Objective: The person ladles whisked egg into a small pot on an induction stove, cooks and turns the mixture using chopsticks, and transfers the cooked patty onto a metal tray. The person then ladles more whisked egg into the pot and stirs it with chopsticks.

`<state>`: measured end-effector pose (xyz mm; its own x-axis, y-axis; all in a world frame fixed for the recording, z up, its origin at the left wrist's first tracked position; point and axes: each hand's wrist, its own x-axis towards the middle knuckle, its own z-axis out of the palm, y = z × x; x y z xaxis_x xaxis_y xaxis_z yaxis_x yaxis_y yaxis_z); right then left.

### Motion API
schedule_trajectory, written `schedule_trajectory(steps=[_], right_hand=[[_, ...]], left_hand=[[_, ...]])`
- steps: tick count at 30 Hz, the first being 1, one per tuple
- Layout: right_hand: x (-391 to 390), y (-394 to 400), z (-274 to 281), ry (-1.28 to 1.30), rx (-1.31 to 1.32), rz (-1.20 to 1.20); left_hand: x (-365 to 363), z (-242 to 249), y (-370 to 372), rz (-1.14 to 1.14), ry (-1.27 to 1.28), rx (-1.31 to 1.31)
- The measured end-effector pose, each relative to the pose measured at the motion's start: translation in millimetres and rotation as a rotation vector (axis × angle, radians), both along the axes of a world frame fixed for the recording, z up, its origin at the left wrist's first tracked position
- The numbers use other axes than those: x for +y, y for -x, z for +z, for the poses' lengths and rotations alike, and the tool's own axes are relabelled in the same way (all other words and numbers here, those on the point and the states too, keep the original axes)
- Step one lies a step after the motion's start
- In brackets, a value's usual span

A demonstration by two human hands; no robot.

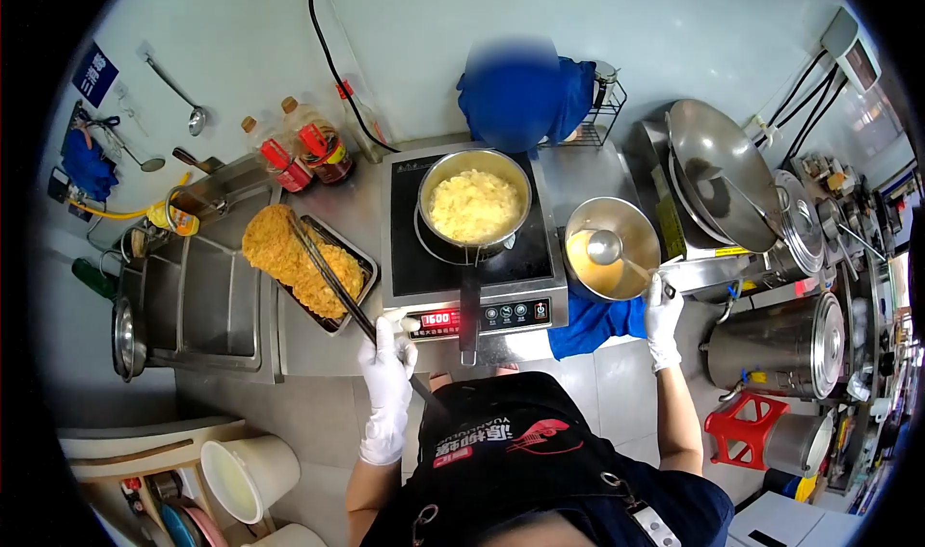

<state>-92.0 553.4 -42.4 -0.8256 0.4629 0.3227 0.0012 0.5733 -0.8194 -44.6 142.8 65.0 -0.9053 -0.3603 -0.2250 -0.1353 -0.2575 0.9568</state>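
Observation:
My left hand (387,378), in a white glove, is closed around long dark chopsticks (332,279) whose tips lie over the golden fried pieces (275,243) on a rectangular tray (370,266). My right hand (662,327), gloved too, grips the handle of a ladle (605,247). The ladle's bowl sits inside a steel mixing bowl (651,229) holding a pale yellow liquid (590,269). Between my hands, a saucepan (527,192) with yellow scrambled-egg-like food (472,205) stands on the induction cooker (520,301), which reads 1600. Its dark handle (469,306) points towards me.
Sauce bottles (313,142) and a sink (207,296) are on the left. A blue cloth (597,325) hangs below the mixing bowl. Large woks (723,152) and a tall steel pot (771,349) stand right, near a red stool (742,431). A white bucket (275,465) is lower left.

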Motion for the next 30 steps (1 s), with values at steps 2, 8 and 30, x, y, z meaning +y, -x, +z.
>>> schedule_trajectory(steps=[2, 8, 30], right_hand=[[11, 6, -24, 0.099, -0.023, -0.102], [2, -19, 8, 0.559, -0.042, -0.114], [-144, -79, 115, 0.155, 0.409, 0.426]], left_hand=[[5, 9, 6, -0.022, -0.019, 0.018], [32, 34, 21, -0.062, -0.097, 0.096], [164, 36, 34, -0.841, -0.647, 0.028]])
